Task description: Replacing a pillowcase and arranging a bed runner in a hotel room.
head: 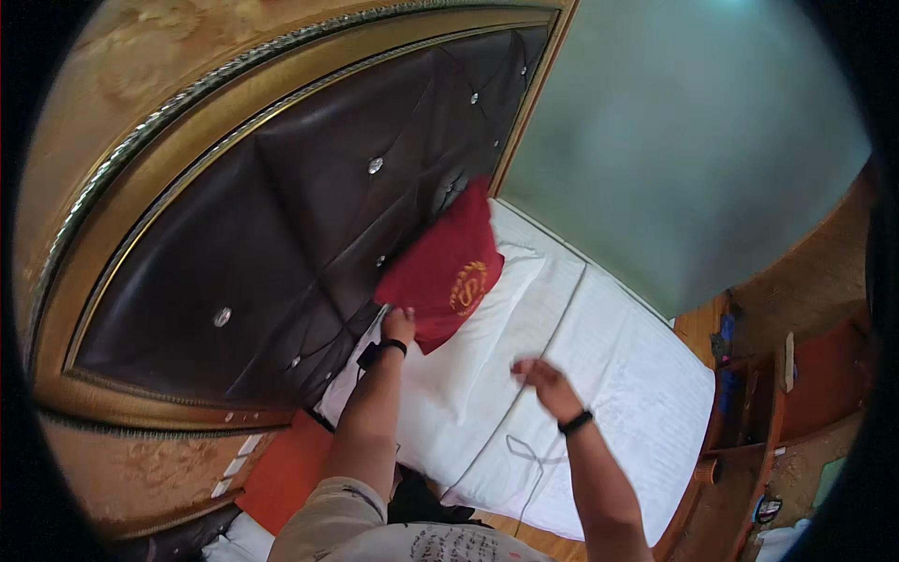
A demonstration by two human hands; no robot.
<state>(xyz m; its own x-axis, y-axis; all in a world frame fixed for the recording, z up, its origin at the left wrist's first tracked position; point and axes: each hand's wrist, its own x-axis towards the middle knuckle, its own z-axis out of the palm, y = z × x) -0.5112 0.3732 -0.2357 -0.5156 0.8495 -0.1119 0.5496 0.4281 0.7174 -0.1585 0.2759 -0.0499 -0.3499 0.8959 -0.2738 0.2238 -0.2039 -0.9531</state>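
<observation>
A dark red cushion (449, 270) with a gold emblem leans, tilted, against the tufted dark headboard (316, 197). My left hand (399, 327) has its fingers closed at the cushion's lower edge; the fingertips are partly hidden. Beneath and beside the cushion lies a white pillow (484, 337) on the white-sheeted bed (632, 393). Over the middle of the bed is my right hand (549, 386), apart from the cushion, with loosely bent, somewhat blurred fingers and nothing visible in them. Each wrist wears a black band.
A thin grey cable (539, 467) crosses the sheet near my right forearm. Beyond the bed rises a frosted glass panel (674, 140). At right stands a wooden shelf unit (751, 421). An orange-red surface (288, 467) adjoins the bed at lower left, near wall switches (235, 467).
</observation>
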